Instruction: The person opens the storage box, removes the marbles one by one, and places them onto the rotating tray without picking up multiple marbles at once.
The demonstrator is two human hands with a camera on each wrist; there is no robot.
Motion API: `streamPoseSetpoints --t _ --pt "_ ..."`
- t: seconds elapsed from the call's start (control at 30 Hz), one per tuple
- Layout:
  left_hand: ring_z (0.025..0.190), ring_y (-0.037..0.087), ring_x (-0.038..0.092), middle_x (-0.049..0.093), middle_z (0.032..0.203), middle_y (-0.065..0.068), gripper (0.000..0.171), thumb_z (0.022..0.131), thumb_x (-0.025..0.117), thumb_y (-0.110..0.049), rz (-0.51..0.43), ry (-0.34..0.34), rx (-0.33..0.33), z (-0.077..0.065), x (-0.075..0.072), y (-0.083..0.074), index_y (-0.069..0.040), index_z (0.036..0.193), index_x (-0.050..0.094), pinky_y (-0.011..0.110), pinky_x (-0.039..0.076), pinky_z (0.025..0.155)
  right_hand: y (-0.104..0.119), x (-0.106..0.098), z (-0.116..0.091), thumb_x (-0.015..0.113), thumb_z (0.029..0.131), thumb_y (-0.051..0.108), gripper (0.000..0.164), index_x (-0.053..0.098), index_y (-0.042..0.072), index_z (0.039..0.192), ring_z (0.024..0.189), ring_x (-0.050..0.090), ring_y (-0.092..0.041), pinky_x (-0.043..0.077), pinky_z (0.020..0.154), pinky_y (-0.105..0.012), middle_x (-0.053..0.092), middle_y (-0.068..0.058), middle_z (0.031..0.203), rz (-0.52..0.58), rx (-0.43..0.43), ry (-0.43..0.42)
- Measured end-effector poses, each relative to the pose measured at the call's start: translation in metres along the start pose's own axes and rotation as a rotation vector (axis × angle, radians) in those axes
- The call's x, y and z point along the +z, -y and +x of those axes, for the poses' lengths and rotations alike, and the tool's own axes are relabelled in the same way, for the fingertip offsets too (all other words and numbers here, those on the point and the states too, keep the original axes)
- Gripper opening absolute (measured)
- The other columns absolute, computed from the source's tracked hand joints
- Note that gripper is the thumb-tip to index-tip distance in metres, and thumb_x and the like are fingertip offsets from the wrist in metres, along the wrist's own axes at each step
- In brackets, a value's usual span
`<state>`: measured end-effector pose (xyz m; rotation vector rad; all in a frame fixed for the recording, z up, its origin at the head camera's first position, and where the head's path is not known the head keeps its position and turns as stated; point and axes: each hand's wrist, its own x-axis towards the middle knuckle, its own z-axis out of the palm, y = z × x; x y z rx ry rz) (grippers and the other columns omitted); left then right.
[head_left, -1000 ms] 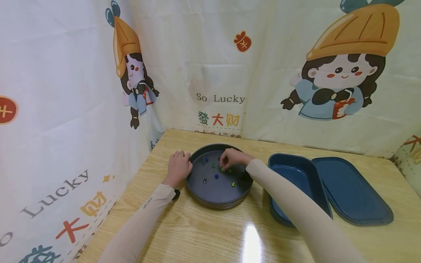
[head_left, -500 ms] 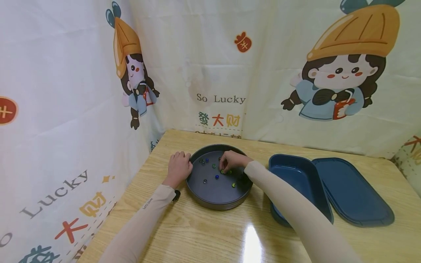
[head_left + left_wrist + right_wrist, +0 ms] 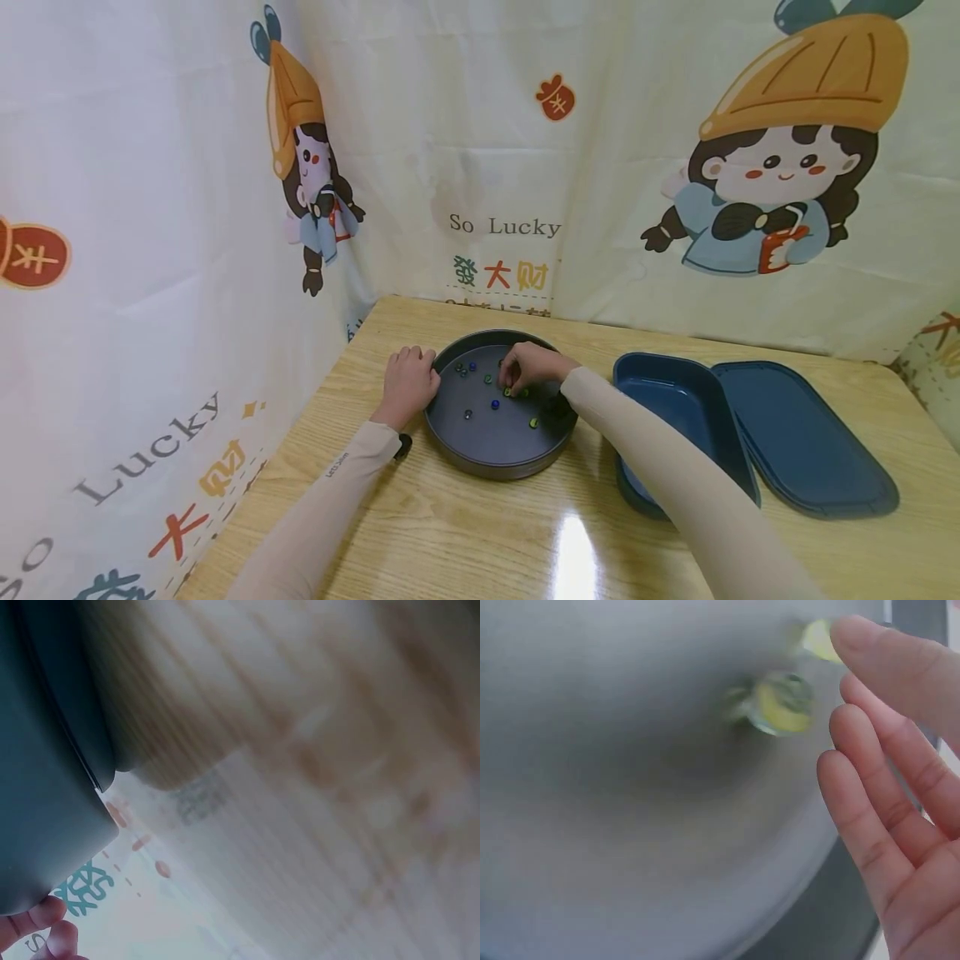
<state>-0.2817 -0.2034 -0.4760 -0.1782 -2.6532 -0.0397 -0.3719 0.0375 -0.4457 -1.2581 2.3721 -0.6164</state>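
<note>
A round dark grey pan (image 3: 498, 437) with several small glass marbles lies on the table. My left hand (image 3: 409, 383) holds the pan's left rim, fingers over the edge. Its fingertips (image 3: 46, 909) show against the pan's outer wall (image 3: 64, 855) in the left wrist view. Inside the pan, my right hand (image 3: 536, 364) pinches a yellow-green marble (image 3: 507, 392) between thumb and finger, low over the pan floor. The right wrist view has that marble (image 3: 821, 641) partly hidden behind the thumb; another yellow-green marble (image 3: 781, 703) lies close by.
A deep blue rectangular box (image 3: 675, 404), open at the top, stands right of the pan, under the right forearm. Its flat blue lid (image 3: 813, 437) lies beside it. Printed cloth (image 3: 480, 150) hangs behind and left of the wooden table (image 3: 480, 542).
My right hand stays at nearly the same spot, and the marble at its fingertips has shifted slightly towards me. The left hand keeps its place on the rim.
</note>
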Motion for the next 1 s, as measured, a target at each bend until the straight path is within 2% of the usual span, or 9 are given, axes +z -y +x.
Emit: streamPoseSetpoints --t 0.13,0.3,0.53,0.73,0.87,1.0 --pt "0.084 0.029 0.054 0.060 0.090 0.013 0.017 0.085 0.060 -0.015 0.003 0.016 0.004 0.001 0.002 -0.001 -0.007 0.100 0.064 0.043 0.045 0.078 0.007 -0.013 -0.012 0.077 0.074 0.004 0.021 0.073 0.005 0.095 0.077 0.066 -0.007 0.053 0.070 -0.021 0.072 -0.006 0.089 0.017 -0.022 -0.024" --pt "0.086 0.029 0.055 0.061 0.093 0.013 0.021 0.086 0.059 -0.016 0.004 0.044 -0.007 0.002 0.002 -0.002 -0.007 0.104 0.064 0.043 0.045 0.080 0.023 -0.038 -0.037 0.074 0.078 0.005 0.027 0.071 0.005 0.104 0.088 0.067 -0.018 0.054 0.077 -0.026 0.070 -0.014 0.102 0.042 -0.012 -0.061" --pt "0.086 0.030 0.055 0.060 0.092 0.014 0.021 0.085 0.059 -0.016 -0.005 0.047 -0.013 0.005 0.000 -0.001 -0.006 0.103 0.064 0.044 0.045 0.081 0.038 -0.072 -0.088 0.074 0.079 0.010 0.029 0.068 0.006 0.107 0.092 0.065 -0.025 0.053 0.084 -0.038 0.069 -0.010 0.101 -0.028 0.014 -0.221" --pt "0.086 0.032 0.054 0.060 0.091 0.015 0.021 0.086 0.058 -0.018 -0.008 0.056 -0.005 0.005 -0.001 0.002 -0.005 0.101 0.064 0.045 0.045 0.080 0.038 -0.086 -0.133 0.073 0.080 0.011 0.031 0.067 0.006 0.111 0.094 0.064 -0.026 0.052 0.085 -0.044 0.069 -0.010 0.102 -0.106 0.115 -0.343" --pt "0.083 0.032 0.055 0.059 0.087 0.016 0.021 0.086 0.059 -0.021 0.039 0.038 0.032 0.005 -0.003 0.007 -0.004 0.097 0.061 0.045 0.045 0.077 0.032 -0.087 -0.157 0.071 0.083 0.012 0.033 0.065 0.001 0.113 0.095 0.062 -0.029 0.050 0.086 -0.048 0.068 -0.014 0.104 -0.203 0.173 -0.407" --pt "0.085 0.034 0.055 0.057 0.092 0.017 0.026 0.086 0.062 -0.024 0.063 0.033 0.047 0.007 -0.010 0.010 -0.004 0.103 0.058 0.046 0.045 0.078 0.030 -0.083 -0.176 0.068 0.086 0.016 0.038 0.060 -0.003 0.118 0.098 0.060 -0.033 0.048 0.088 -0.050 0.064 -0.020 0.111 -0.274 0.260 -0.460"
